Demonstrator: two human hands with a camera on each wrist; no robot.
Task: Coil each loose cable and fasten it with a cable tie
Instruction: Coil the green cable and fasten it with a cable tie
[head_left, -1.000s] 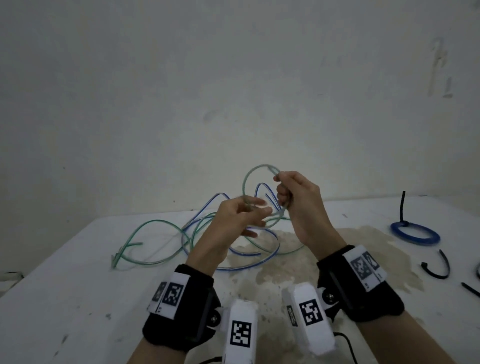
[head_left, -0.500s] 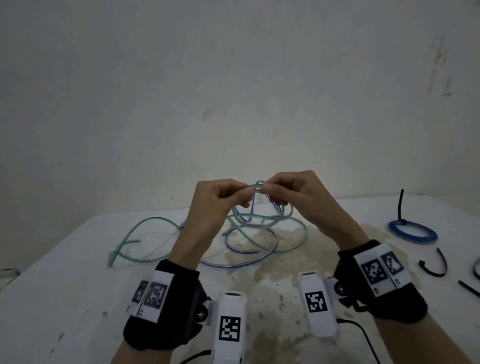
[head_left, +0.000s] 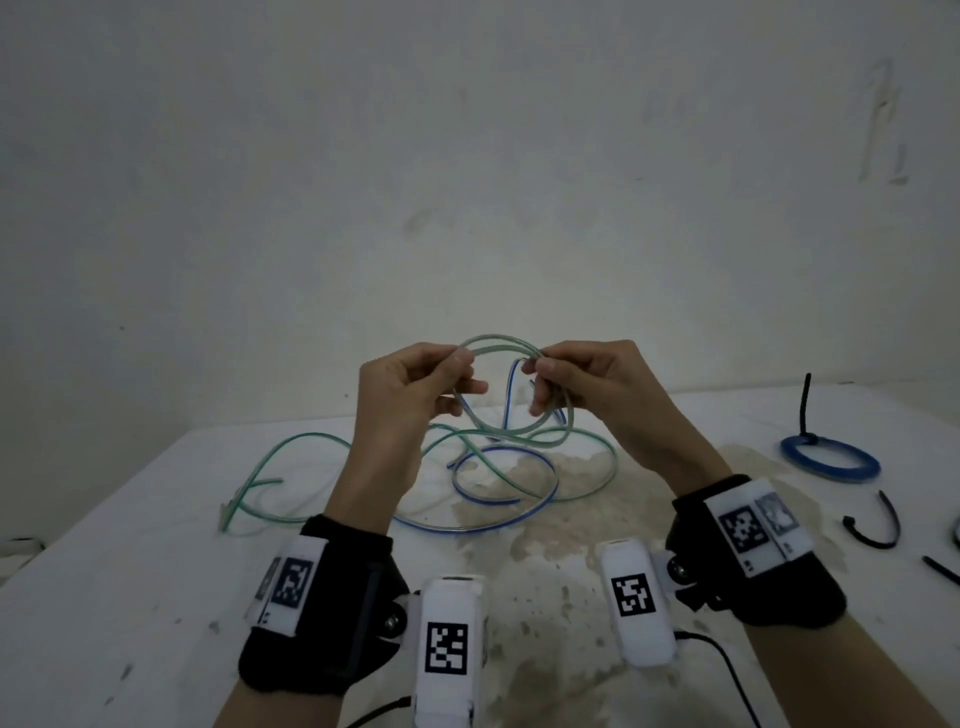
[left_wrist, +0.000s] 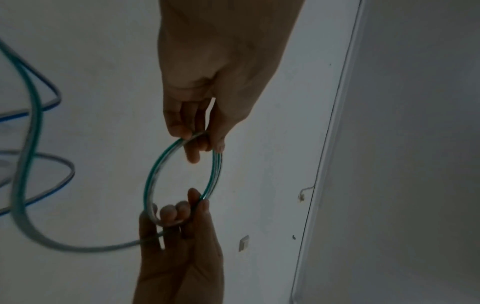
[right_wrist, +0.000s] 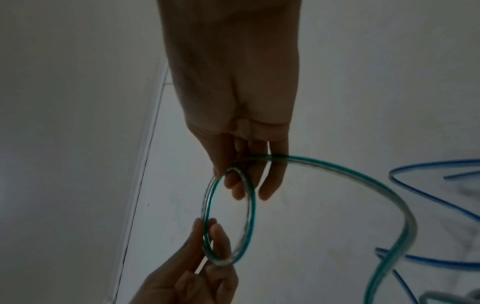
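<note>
Above the table (head_left: 130, 545), the left hand (head_left: 410, 395) and right hand (head_left: 587, 384) each pinch opposite sides of a small loop of the green-striped cable (head_left: 498, 343); its remaining length trails down onto the table, tangled with the blue-striped cable (head_left: 519, 512).

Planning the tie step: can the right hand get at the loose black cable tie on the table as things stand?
Probably not yet. The right hand pinches the green cable coil along with the left hand. The black cable tie lies unobstructed to its right, once the grip is released.
</note>
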